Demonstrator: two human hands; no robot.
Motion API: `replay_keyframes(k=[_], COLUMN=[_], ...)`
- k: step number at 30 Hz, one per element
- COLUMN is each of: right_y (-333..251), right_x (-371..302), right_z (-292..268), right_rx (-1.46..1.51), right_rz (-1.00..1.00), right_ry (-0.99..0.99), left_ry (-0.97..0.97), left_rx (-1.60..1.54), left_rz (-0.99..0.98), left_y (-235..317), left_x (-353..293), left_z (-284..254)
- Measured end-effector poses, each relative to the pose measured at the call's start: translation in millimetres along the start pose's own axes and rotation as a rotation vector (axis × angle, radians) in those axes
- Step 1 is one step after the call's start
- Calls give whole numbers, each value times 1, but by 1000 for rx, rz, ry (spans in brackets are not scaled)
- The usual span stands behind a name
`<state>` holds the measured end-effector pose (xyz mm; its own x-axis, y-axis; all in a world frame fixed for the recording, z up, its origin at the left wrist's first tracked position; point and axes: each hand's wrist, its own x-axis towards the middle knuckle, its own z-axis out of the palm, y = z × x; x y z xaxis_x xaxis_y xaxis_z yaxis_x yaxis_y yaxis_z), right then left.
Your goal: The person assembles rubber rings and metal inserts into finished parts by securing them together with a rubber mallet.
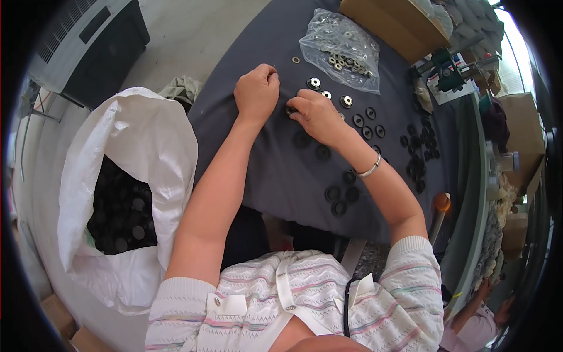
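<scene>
My left hand (257,95) is above the dark cloth-covered table (229,70), its fingers curled together; whatever they may hold is hidden. Just right of it, my right hand (319,116) pinches a small black round part (290,110) between thumb and fingers. Beyond the right hand lie black discs with shiny metal rings on them, one of them a ringed disc (314,83). More black discs (367,132) are spread to the right of the hand, and others (333,193) lie nearer my body. One loose metal ring (295,60) rests alone farther back.
A clear plastic bag (343,47) of metal rings lies at the back, beside a cardboard box (396,26). A heap of black discs (419,146) is at right, near an orange-topped object (442,202). At left stands an open white sack (170,135) holding many black discs.
</scene>
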<state>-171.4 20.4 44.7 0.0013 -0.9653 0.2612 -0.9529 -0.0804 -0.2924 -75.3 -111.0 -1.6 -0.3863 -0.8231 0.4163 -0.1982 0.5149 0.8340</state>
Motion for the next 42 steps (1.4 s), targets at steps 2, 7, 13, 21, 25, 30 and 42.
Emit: replay_keyframes(k=[2, 7, 13, 21, 25, 30, 42], right_y=[3, 53, 124, 149, 147, 95, -24], right_x=[4, 4, 21, 34, 31, 3, -55], right_z=[-4, -21, -20, -14, -16, -23, -8], right_rx=[-16, 14, -400, -329, -270, -128, 219], right_rz=[5, 223, 511, 419, 416, 350, 65], right_ry=[-32, 260, 125, 140, 142, 228, -7], left_ry=[24, 15, 12, 60, 11, 22, 27], left_rx=[36, 8, -15, 20, -11, -26, 10], left_rz=[17, -13, -17, 51, -12, -25, 7], left_y=[-1, 3, 1, -2, 2, -3, -8], left_x=[2, 1, 0, 3, 1, -1, 1], left_z=[-1, -4, -2, -2, -1, -3, 1])
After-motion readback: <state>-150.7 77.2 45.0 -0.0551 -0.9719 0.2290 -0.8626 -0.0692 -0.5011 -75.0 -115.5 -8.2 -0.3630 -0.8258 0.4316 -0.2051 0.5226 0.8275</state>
